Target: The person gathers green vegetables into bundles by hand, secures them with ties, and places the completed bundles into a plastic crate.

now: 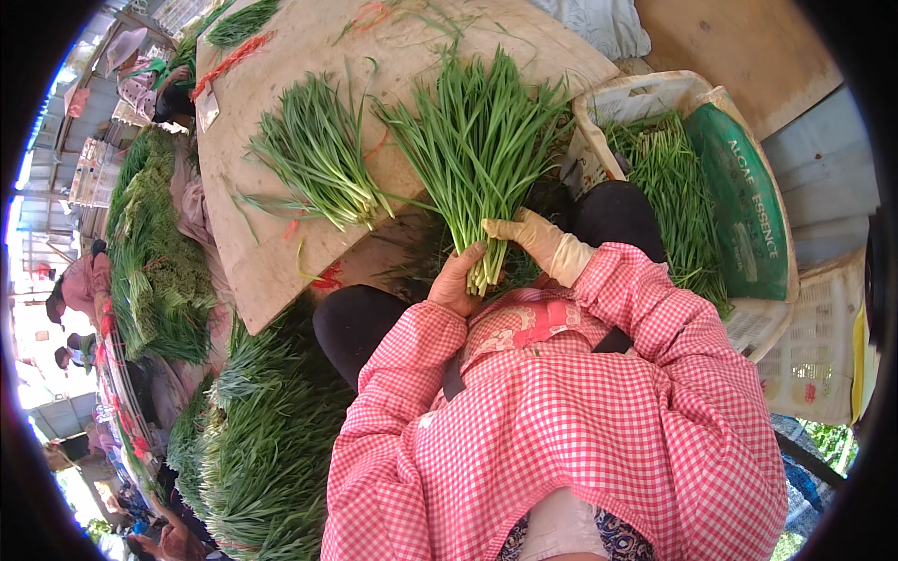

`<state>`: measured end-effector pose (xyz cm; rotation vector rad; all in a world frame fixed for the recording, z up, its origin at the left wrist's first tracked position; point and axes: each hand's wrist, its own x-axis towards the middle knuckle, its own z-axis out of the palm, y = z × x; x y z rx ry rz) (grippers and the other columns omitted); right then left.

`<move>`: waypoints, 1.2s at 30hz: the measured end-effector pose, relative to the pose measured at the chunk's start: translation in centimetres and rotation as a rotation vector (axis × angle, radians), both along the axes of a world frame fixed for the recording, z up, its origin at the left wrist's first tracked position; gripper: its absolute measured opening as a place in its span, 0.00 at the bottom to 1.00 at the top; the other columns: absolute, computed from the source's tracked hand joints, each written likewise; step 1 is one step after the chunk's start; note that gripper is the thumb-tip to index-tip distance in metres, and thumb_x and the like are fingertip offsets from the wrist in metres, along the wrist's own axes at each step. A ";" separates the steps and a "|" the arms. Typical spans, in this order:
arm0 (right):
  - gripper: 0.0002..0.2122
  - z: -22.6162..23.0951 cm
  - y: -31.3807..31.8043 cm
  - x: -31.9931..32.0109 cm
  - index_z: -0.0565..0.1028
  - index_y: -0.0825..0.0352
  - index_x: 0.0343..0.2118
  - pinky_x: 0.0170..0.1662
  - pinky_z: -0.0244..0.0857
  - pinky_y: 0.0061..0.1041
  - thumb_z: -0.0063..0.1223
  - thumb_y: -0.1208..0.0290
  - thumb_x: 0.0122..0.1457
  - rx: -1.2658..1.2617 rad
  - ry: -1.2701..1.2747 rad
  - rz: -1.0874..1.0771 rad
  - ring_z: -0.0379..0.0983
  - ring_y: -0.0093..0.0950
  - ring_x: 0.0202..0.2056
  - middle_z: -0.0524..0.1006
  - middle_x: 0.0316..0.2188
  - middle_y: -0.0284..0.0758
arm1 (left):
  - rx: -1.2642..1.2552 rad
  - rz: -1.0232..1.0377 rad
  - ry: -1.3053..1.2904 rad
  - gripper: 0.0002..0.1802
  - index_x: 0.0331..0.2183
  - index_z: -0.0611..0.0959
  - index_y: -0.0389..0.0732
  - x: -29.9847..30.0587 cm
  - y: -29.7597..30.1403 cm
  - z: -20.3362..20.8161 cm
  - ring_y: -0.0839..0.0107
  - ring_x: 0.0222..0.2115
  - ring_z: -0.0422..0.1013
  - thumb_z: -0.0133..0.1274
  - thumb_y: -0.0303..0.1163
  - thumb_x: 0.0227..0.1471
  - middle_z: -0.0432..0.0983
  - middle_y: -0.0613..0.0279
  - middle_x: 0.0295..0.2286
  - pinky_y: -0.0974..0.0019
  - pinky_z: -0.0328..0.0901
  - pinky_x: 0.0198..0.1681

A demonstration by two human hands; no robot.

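A thick bunch of garlic chives point(472, 159) stands fanned out before my lap, its green leaves spread over the board's near edge and its pale cut ends pointing at me. My left hand point(458, 280), bare, wraps the stems low down on the left side. From the right, my right hand point(535, 241), in a pale glove, grips the same stems slightly higher, its fingers partly hidden behind them. A smaller bunch of garlic chives point(323, 154) lies on the wooden board point(257, 271), left of the held one.
At right stands a white plastic crate point(641, 92) of chives with a green panel point(739, 206) inside. A large heap of chives point(271, 449) fills the lower left, another pile point(154, 252) beyond it. Red ties point(234, 61) lie on the board. Other people point(79, 290) sit far left.
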<state>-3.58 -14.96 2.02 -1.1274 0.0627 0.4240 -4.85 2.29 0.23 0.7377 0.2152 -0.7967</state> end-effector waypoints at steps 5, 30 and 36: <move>0.15 1.1 0.0 -0.2 0.71 0.63 0.41 0.44 0.62 0.25 0.55 0.66 0.51 0.334 0.130 -0.027 0.70 0.24 0.38 0.74 0.35 0.29 | -0.062 0.047 0.039 0.25 0.46 0.68 0.38 0.0 -0.2 1.7 0.64 0.34 0.72 0.52 0.38 0.47 0.73 0.55 0.37 0.60 0.71 0.36; 0.27 -0.1 0.6 -0.8 0.62 0.63 0.52 0.39 0.65 0.24 0.45 0.49 0.55 0.072 0.054 0.127 0.68 0.25 0.41 0.70 0.42 0.33 | -0.010 -0.006 -0.059 0.18 0.41 0.71 0.36 0.4 -0.4 1.3 0.68 0.30 0.72 0.52 0.30 0.46 0.74 0.57 0.33 0.66 0.70 0.31; 0.28 -0.8 0.1 -0.5 0.61 0.65 0.52 0.40 0.66 0.23 0.44 0.48 0.55 0.039 0.050 0.219 0.69 0.23 0.38 0.71 0.41 0.35 | -0.086 -0.012 0.209 0.16 0.40 0.71 0.35 0.1 -0.4 4.0 0.67 0.30 0.71 0.51 0.28 0.47 0.73 0.57 0.32 0.64 0.69 0.33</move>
